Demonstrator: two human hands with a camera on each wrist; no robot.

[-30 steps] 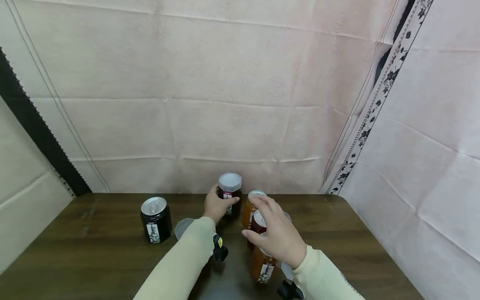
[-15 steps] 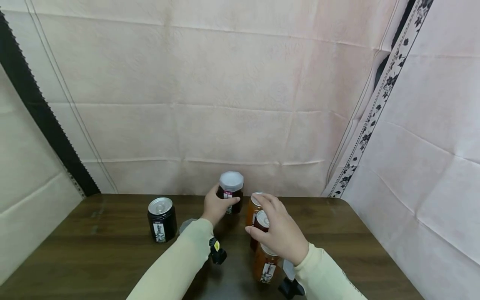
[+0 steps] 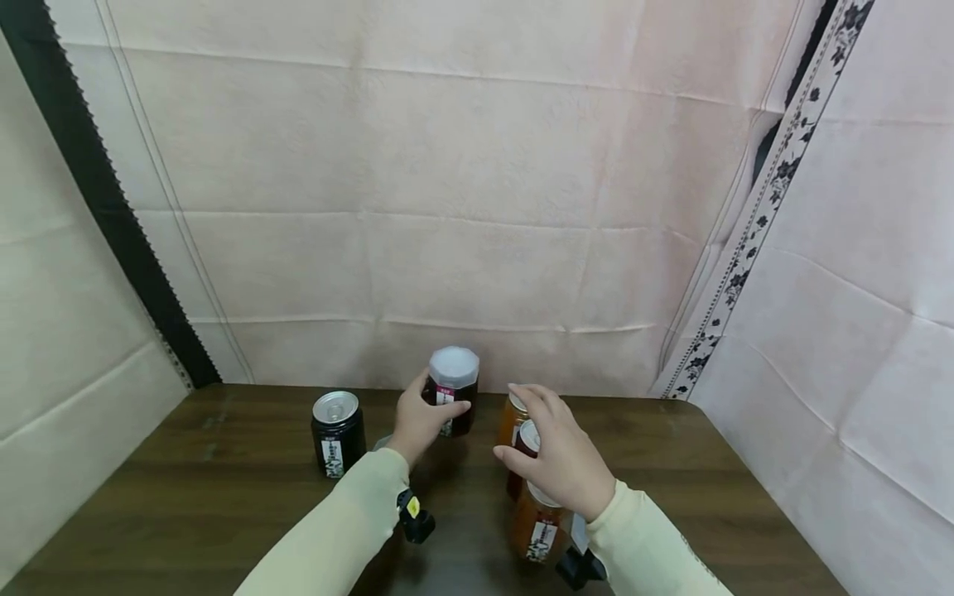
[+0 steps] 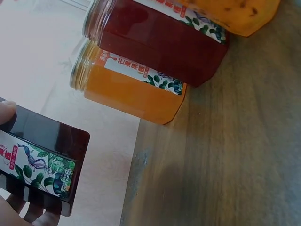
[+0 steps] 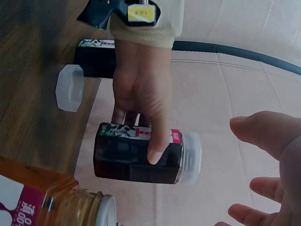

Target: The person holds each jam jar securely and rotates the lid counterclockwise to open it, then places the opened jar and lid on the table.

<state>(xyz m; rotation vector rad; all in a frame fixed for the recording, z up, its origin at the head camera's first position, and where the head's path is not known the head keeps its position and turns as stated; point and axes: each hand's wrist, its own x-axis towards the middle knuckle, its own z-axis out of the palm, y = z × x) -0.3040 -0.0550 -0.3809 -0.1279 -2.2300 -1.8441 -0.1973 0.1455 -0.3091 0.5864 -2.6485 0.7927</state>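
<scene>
My left hand (image 3: 416,424) grips a dark hexagonal glass jar (image 5: 127,160) with a frosted plastic cap (image 5: 193,157) over its top. In the left wrist view this jar hangs above the tabletop level, fingers below it. My right hand (image 3: 562,459) has its fingers spread and holds nothing. Beneath and left of it stand an amber jar (image 3: 525,530) in front, a dark red jar (image 4: 160,52) in the middle and an orange jar (image 4: 127,92) behind. Whether the right hand touches any of them is hidden.
Another dark jar (image 3: 339,434) with a silver lid stands left on the wooden table (image 3: 186,497). Near it lies a loose frosted cap (image 5: 69,89); another translucent piece (image 3: 578,531) shows beside my right wrist. A pale cloth (image 3: 484,149) hangs behind the table.
My left hand has moved left with the capped dark jar, away from the other jars. The right hand stays over its jars. The head view has turned slightly left.
</scene>
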